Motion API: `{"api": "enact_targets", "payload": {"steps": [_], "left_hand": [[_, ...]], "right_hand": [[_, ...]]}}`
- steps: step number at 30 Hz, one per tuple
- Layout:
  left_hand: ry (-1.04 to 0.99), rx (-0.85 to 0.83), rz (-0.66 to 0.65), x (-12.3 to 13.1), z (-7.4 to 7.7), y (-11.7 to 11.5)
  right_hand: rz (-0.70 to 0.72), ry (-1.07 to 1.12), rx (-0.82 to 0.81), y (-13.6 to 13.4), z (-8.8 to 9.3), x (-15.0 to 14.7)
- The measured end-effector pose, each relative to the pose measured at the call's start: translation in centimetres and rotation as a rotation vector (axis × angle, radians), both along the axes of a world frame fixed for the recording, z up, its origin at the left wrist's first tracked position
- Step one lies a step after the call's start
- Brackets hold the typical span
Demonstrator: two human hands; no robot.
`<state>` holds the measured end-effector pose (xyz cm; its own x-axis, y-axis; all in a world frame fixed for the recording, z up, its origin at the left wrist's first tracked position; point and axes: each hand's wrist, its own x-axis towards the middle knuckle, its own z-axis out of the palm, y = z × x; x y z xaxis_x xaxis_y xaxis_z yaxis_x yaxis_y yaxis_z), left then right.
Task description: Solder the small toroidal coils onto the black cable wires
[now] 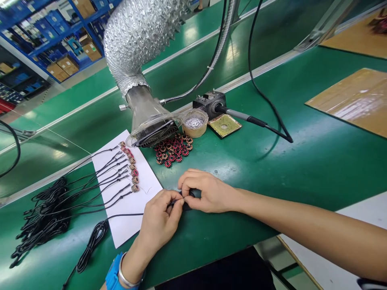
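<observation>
Over the green bench (302,169), just right of the paper, you've got the end of a thin black cable (178,201) pinched between both hands; its tip is too small to make out, with only a tiny bright glint there, and a dark patch underneath that can't be identified; your left hand (159,219) is pinching it between thumb and index, other fingers curled in; your right hand (210,192) is pressed together on the same spot, thumb and fingertips bunched, not spread; keep both pinches close to the tip, with your wrists low and steady, and avoid tugging against the cable's slack; your left forearm angles up from the bottom edge, with a blue wristband (113,272) and a silver bangle (127,277) at the wrist; your right forearm (302,229) reaches in long from the right; the cable trails left past a sheet of white paper (121,225) to a loose cable coil (93,241); on that sheet, a row of wound toroid coils (131,167) sits with black leads fanning left into a cable pile (45,217); farther up are a heap of red-and-black toroids (173,150), a cup of silvery solder (195,123), a soldering iron (250,119) and a foil fume duct (133,36).
</observation>
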<state>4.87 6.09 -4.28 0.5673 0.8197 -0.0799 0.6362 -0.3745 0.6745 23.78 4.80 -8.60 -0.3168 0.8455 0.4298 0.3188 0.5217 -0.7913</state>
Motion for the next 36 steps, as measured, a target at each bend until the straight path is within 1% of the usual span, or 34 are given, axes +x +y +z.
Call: {"api": "enact_targets", "payload": {"steps": [4,8,13,17,20,24,30,36], "left_hand": [[-0.017,-0.036,0.004,0.1,-0.3,0.0],[-0.033,-0.105,0.013,-0.1,-0.5,0.1],[-0.090,-0.228,0.029,-0.4,-0.7,0.4],[-0.110,-0.249,0.031,-0.4,-0.7,0.4],[-0.130,-0.260,0.024,-0.5,-0.8,0.2],[-0.143,-0.295,0.029,-0.6,-1.1,0.2],[-0.150,-0.347,0.057,-0.6,-1.1,0.5],[-0.156,-0.366,0.063,-0.6,-1.1,0.6]], "right_hand": [[0.064,-0.010,-0.074,0.4,0.6,0.5],[0.091,-0.014,-0.104,0.6,1.0,0.9],[0.045,0.007,-0.063,0.4,0.7,0.7],[0.020,0.005,0.006,0.1,0.5,0.2],[0.013,-0.047,0.040,0.0,0.4,-0.1],[0.033,-0.089,0.025,0.0,0.2,0.2],[0.030,-0.059,-0.009,0.1,0.2,0.7],[0.024,-0.022,-0.027,0.1,0.4,0.2]]}}
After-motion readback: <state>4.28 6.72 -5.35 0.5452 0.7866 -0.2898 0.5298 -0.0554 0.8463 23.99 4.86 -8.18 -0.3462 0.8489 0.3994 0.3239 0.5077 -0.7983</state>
